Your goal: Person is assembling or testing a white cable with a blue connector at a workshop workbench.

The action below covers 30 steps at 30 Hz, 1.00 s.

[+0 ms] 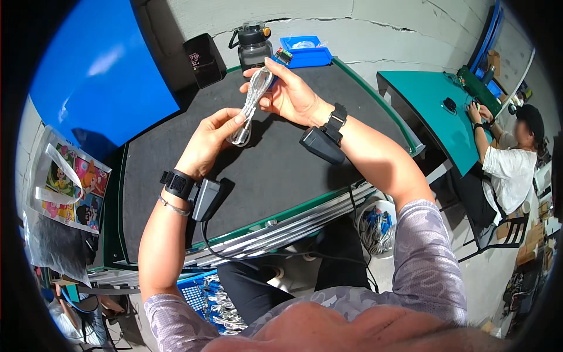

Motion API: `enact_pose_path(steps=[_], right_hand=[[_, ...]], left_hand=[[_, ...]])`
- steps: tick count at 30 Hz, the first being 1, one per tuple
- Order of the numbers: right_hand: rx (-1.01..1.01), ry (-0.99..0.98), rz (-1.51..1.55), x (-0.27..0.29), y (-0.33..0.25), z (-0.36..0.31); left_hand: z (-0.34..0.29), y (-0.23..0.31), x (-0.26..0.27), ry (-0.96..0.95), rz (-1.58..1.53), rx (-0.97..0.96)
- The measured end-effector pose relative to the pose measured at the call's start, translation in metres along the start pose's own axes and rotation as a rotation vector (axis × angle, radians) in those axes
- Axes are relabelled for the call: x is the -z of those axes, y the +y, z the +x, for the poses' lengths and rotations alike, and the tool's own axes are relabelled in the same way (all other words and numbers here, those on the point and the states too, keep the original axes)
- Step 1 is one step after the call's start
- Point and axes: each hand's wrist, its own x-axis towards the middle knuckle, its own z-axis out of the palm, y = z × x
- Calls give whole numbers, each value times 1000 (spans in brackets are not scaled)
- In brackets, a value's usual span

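Observation:
A coiled bundle of clear-sheathed silvery cable (258, 88) is held up in front of me above the dark work mat (281, 170). My right hand (296, 97) grips its upper part between thumb and fingers. A small blue connector piece with a green terminal block (284, 56) shows at that end, just past my right thumb. With thumb and fingers closed, my left hand (214, 135) pinches the lower loops of the same bundle. Both wrists carry black strapped-on devices.
At the table's far side stand a dark bottle (253, 47), a black display device (204, 60) and blue trays (308, 54). A blue basket (190, 290) and a white bucket (378, 214) below hold cables. A co-worker (510, 158) sits at the green table (422, 105).

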Motion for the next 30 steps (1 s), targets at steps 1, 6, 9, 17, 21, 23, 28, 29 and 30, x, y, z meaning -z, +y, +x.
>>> enact_pose_path(steps=[1,6,9,17,21,23,28,29,30], right_hand=[[-9,19,-20,-1,-1,-1],[-26,63,-34,-5,-3,-2],[-4,16,60,-6,-1,-2],[30,62,-32,0,0,0],[61,107,-38,-2,0,1],[96,126,-46,-2,-5,-1],[71,112,-39,1,-2,0],[54,95,-23,0,-2,0],[58,92,-27,-2,-2,-1]], left_hand=[[0,0,0,1,1,4],[1,1,0,-3,25,-20],[-1,3,1,6,40,-28],[-1,3,1,-25,22,-6],[-2,5,-1,-27,-16,42],[-1,8,-3,-43,-30,67],[0,0,-1,-97,22,11],[0,-1,0,-111,27,-16],[0,-1,0,-111,29,-21]])
